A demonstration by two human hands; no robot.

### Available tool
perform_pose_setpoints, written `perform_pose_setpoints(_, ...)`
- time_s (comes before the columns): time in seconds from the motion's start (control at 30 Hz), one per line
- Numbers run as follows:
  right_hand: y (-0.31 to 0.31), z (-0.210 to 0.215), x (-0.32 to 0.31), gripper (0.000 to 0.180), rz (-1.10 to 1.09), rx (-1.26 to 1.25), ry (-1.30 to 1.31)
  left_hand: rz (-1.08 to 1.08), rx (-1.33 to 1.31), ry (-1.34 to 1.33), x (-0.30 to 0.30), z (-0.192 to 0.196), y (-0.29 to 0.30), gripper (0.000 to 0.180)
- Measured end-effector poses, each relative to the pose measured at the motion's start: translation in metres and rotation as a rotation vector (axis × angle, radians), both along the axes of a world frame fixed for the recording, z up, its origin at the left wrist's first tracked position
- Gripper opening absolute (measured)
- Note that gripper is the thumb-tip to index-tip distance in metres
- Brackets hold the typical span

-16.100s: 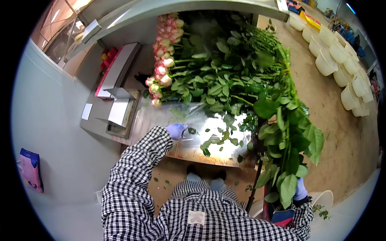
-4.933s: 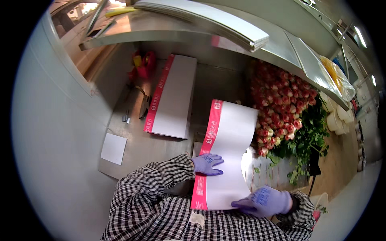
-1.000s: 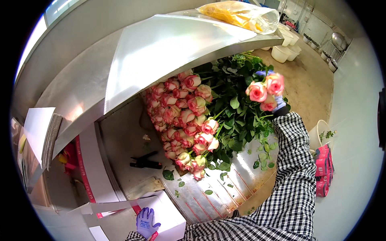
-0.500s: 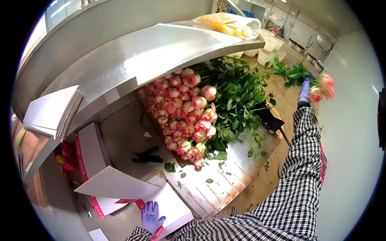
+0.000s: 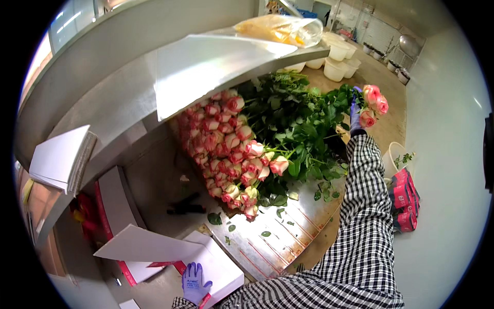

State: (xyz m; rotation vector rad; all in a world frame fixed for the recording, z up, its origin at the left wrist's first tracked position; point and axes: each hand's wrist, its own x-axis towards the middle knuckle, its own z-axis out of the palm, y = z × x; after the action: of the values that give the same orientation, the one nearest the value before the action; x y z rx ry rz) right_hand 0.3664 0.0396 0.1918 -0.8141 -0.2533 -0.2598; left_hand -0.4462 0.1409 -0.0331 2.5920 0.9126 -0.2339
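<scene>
My left hand (image 5: 195,285), in a purple glove, lies with its fingers stretched out on a white cardboard sheet with red edging (image 5: 220,268). My arm in a checked sleeve reaches far to the right, where my gloved right hand (image 5: 356,114) is closed round a few pink-and-white roses (image 5: 371,105). Their blooms hang out to the right of the hand, and their leafy stems point left. A large heap of roses (image 5: 226,149) lies on the metal bench, blooms to the left and green leaves (image 5: 303,123) to the right. The right fingers are partly hidden.
Above the heap runs a metal shelf (image 5: 134,77) with a plastic bag (image 5: 278,30) and stacked white sheets (image 5: 59,159). A black tool (image 5: 185,204) and loose leaves lie on the bench. Pale buckets (image 5: 335,68) stand behind, and red-and-grey packages (image 5: 405,201) sit at right.
My right hand has moved left with the roses, bringing their stems over the leaves of the heap. The left hand stays on the cardboard. The whole view has shifted slightly.
</scene>
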Motion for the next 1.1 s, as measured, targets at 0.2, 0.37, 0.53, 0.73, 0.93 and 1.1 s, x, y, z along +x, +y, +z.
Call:
perform_pose_setpoints(0.2, -0.021, 0.049, 0.032, 0.046, -0.316, -0.266, -0.621, 0.025, 0.003, 0.058, 0.002, 0.002, -0.002, 0.094)
perform_pose_setpoints(0.37, -0.08, 0.107, 0.005, 0.052, 0.503, 0.69, 0.094, 0.018, -0.006, 0.06, 0.004, 0.007, -0.004, 0.093)
perform_pose_setpoints(0.53, -0.09, 0.092, -0.01, 0.052, 0.649, 0.88, 0.063, 0.063, -0.03, 0.035, 0.006, 0.013, -0.006, 0.09)
perform_pose_setpoints(0.73, -0.118, 0.094, -0.009, 0.05, 0.597, 0.856, 0.042, 0.014, -0.016, 0.059, 0.002, 0.005, -0.005, 0.091)
perform_pose_setpoints(0.93, -0.114, 0.083, 0.001, 0.048, 0.474, 0.606, -0.044, -0.005, 0.002, 0.005, -0.005, -0.002, -0.006, 0.091)
perform_pose_setpoints(1.1, -0.043, 0.019, 0.052, 0.047, -0.543, -1.23, -0.104, 0.0, -0.05, -0.004, 0.007, 0.017, -0.006, 0.093)
